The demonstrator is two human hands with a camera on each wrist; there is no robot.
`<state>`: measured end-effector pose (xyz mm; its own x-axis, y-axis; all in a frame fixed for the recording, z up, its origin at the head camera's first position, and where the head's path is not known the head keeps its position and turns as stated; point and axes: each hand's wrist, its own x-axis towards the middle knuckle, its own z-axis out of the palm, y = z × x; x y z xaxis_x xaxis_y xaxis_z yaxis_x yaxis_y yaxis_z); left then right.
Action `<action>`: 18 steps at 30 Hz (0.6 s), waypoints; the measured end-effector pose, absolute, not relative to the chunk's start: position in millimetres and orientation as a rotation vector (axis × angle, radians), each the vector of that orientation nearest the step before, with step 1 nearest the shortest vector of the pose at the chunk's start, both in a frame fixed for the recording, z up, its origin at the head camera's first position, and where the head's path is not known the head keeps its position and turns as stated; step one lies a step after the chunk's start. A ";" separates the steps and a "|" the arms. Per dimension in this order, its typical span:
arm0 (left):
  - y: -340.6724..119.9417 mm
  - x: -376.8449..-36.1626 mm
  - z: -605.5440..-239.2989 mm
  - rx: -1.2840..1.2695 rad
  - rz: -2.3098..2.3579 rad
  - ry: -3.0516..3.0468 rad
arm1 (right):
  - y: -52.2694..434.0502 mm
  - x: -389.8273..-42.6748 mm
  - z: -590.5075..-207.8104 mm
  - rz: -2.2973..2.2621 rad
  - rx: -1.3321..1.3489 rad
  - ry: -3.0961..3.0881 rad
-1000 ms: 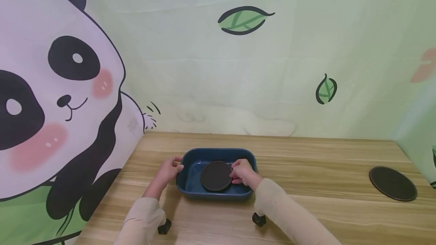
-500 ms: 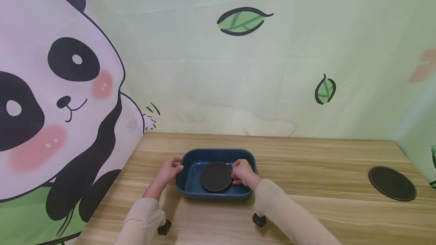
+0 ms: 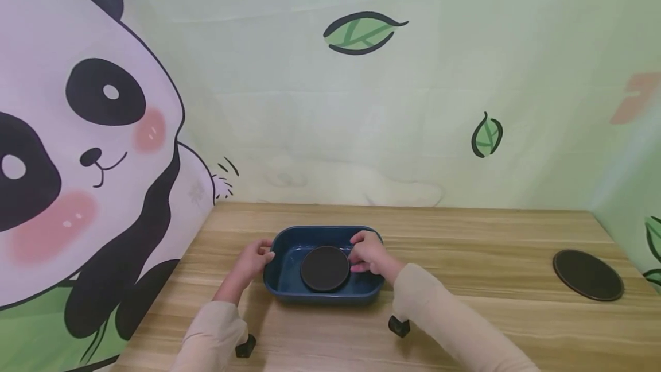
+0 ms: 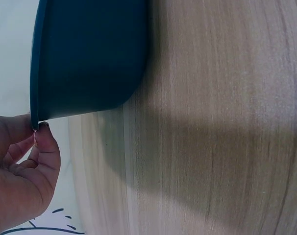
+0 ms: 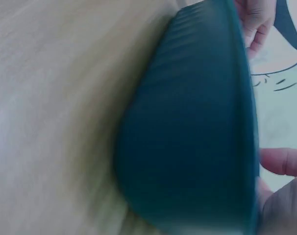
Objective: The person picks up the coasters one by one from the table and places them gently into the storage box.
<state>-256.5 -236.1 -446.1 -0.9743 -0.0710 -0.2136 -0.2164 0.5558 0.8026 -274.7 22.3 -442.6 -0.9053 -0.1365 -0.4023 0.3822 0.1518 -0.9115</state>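
Two hands work at our blue tray (image 3: 289,289): left hand (image 3: 253,258) pinches its 9 o'clock rim, right hand (image 3: 369,254) fingers curl on the dark disc (image 3: 325,268).

Dark round disc (image 3: 325,268) flat in blue rect. dish (image 3: 279,283)

head: looks down and forward over my table (image 3: 465,303) from well back | left wrist: close on blue dish (image 4: 89,58) outer wall | right wrist: close, blurred, same dish | shared: dish

Two dark round discs (image 3: 325,268) (image 3: 587,275), one blue dish (image 3: 289,245), two hands (image 3: 253,258) (image 3: 368,252).
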 end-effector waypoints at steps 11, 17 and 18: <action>-236.9 -256.6 -444.9 -0.236 1.362 2.645 | 66.2 -278.6 -421.7 -1.785 -0.069 2.047; -236.9 -257.0 -443.8 -0.260 1.325 2.640 | 111.1 -284.0 -416.8 -1.768 -0.160 2.118; -236.9 -257.1 -444.0 -0.260 1.320 2.642 | 119.5 -284.6 -415.7 -1.758 -0.180 2.142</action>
